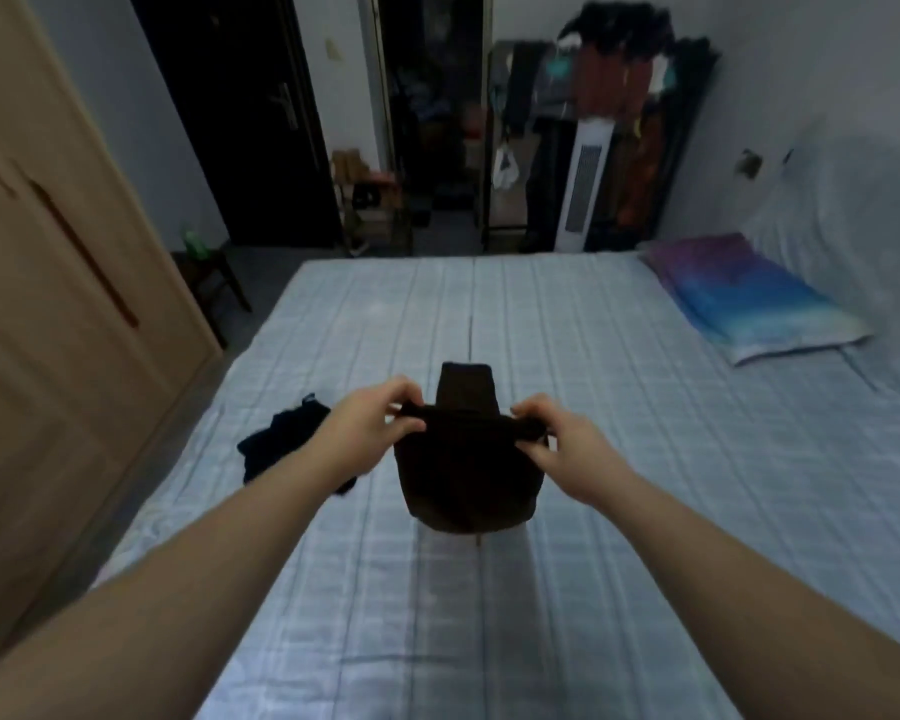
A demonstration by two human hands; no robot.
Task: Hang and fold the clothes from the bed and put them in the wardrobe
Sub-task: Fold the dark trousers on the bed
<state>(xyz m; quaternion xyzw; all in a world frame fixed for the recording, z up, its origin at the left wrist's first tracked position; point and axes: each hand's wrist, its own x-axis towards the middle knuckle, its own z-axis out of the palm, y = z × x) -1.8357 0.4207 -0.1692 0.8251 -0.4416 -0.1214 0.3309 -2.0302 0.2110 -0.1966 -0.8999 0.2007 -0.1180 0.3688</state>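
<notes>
A pale blue striped bed [567, 381] fills the view, the wooden wardrobe [48, 252] along its left side. Above the sheet, the left hand [370, 423] and right hand [567, 449] pinch a dark brown garment [463, 475] by its top edge. A smaller dark garment [281, 444] lies to the left. No writing is legible.

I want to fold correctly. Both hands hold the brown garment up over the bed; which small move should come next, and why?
Probably lower the brown garment flat onto the bed. The left hand and right hand pinch its top corners and it hangs in the air, so it cannot be folded neatly yet.
</notes>
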